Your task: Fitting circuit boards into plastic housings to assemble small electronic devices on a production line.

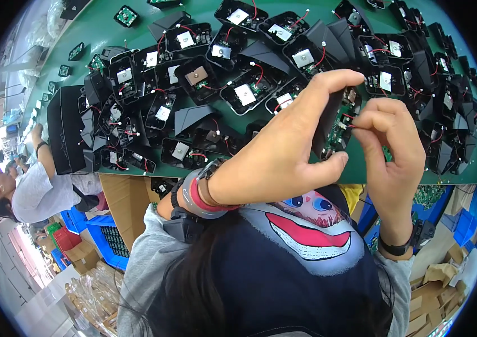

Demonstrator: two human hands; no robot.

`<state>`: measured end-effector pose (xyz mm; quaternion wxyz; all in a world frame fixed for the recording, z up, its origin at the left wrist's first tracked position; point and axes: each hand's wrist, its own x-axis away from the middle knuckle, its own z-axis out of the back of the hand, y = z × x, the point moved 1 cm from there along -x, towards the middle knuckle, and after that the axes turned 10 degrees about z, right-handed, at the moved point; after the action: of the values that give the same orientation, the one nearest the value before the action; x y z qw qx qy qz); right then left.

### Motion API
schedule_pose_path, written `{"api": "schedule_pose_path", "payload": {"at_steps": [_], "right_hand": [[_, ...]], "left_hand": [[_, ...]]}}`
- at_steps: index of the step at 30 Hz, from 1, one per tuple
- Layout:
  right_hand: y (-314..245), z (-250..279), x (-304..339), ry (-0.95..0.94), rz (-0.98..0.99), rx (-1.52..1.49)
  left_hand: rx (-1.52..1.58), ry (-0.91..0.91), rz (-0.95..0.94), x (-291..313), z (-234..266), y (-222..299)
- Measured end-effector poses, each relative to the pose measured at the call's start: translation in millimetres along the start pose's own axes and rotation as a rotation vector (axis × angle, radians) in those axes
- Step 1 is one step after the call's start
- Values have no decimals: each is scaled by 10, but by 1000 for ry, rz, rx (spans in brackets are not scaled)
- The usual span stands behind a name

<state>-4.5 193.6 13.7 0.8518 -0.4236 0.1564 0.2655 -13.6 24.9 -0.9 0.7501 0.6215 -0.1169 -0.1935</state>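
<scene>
My left hand [292, 143] grips a black plastic housing [322, 132] between thumb and fingers, just above the table's near side. Inside that housing shows a green circuit board [338, 128]. At its right side, the thumb and forefinger of my right hand [393, 137] are pinched together on the end of a thin red wire [348, 117]. The fingertips hide the wire's tip, and whether it is plugged into the board cannot be seen. More open black housings [245, 95], with metal plates and red wires, lie beyond my hands.
Housings crowd the green table [100, 28], with several loose circuit boards [126, 16] at the far left. A black box [64, 132] stands at the left edge. Below the near edge are a cardboard box [120, 202] and blue crates [109, 241]. Another person [41, 185] sits at left.
</scene>
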Motion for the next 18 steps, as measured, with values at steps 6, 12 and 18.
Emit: {"api": "schedule_pose_path", "payload": {"at_steps": [6,12,18], "right_hand": [[-53,-77,12,152,-199,-389],[9,-127,49,158,-181,-318],[20,-62,96,91,-39,-191]], "left_hand": [[-92,60,-60,15,-62,6],[-47,75,-99,14,-79,-21],[342,40,74,24,-96,-68]]}}
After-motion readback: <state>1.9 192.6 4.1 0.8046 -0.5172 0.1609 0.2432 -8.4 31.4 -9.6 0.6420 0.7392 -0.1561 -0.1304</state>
